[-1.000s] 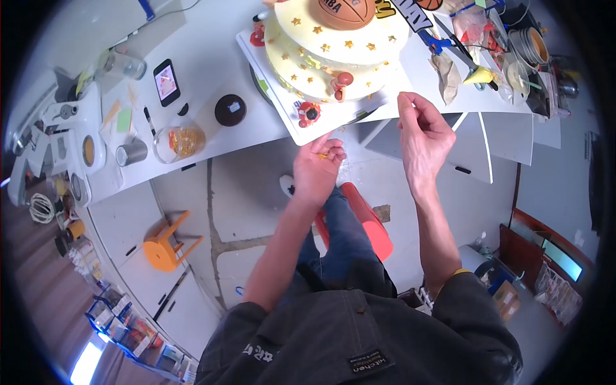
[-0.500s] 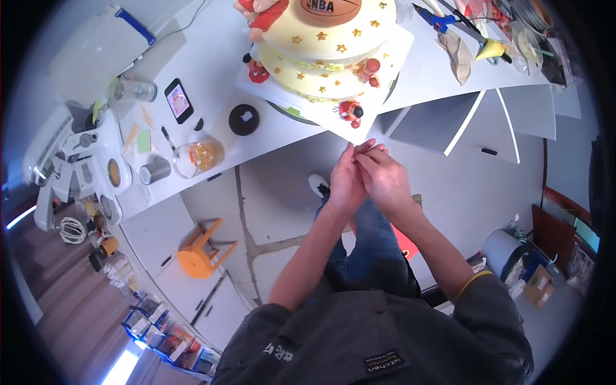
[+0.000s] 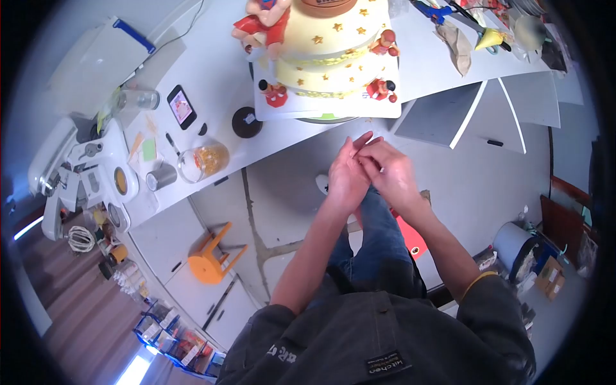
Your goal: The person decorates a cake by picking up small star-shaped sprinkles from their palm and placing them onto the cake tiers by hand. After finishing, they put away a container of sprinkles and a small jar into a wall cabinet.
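Observation:
My left hand (image 3: 347, 176) is turned palm up with its fingers curled, in front of the table edge. Over its palm and fingertips, my right hand (image 3: 393, 172) bends its fingers in a pinch, so the two hands touch. Whatever lies between them is too small or hidden to make out. Just beyond stands a tiered cream-yellow cake (image 3: 333, 45) with gold stars and a basketball (image 3: 327, 5) on top, partly out of view. A larger figure in red (image 3: 263, 25) sits at its left. Small red figures (image 3: 381, 90) stand around the tiers on a white square board (image 3: 321, 110).
On the white table to the left are a phone (image 3: 181, 106), a dark round disc (image 3: 247, 122), a jar with orange contents (image 3: 208, 160), a metal can (image 3: 160, 176) and a stand mixer (image 3: 61, 154). A blue glue gun (image 3: 431, 13) lies far right. An orange stool (image 3: 205, 264) stands below.
The cake and its board have turned counterclockwise, bringing a straight board edge toward me and the larger figure further into view. My hands stay together, with small finger shifts.

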{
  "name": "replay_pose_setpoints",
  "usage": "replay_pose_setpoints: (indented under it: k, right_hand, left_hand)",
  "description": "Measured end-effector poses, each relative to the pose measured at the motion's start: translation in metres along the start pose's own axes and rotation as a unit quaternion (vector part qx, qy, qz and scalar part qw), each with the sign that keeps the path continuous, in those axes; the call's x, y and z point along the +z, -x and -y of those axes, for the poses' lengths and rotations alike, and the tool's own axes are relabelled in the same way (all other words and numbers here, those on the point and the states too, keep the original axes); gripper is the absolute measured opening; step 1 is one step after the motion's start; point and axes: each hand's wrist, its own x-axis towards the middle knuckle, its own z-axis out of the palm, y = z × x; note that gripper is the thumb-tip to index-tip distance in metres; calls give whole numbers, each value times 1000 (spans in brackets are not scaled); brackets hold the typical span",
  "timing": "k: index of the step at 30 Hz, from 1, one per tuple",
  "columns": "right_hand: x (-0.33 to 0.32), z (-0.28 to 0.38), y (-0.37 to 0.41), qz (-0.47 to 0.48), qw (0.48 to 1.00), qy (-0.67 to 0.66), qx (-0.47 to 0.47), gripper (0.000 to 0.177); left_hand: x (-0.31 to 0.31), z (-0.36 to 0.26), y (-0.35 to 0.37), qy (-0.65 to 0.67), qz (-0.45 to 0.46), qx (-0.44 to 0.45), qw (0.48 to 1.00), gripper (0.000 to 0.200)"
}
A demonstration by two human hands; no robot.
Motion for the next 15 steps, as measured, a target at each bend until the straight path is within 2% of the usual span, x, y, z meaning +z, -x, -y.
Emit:
replay_pose_setpoints:
  k: [3, 7, 10, 14, 15]
  right_hand:
    - [-10, 6, -8, -36, 988, -111, 103, 12]
    - [-29, -16, -15, -99, 944, -206, 239, 10]
    - [-55, -31, -22, -164, 888, -289, 319, 13]
    - [-82, -56, -28, -202, 814, -424, 342, 19]
    - [-83, -55, -28, -198, 815, -427, 338, 19]
  left_hand:
    - [-1, -7, -9, -15, -30, 40, 999, 51]
    - [3, -20, -14, 17, -37, 78, 996, 45]
    - [11, -25, -18, -21, 12, 161, 987, 41]
    - [13, -27, -24, 12, 14, 155, 988, 27]
    - [12, -23, -27, 31, 12, 148, 988, 22]
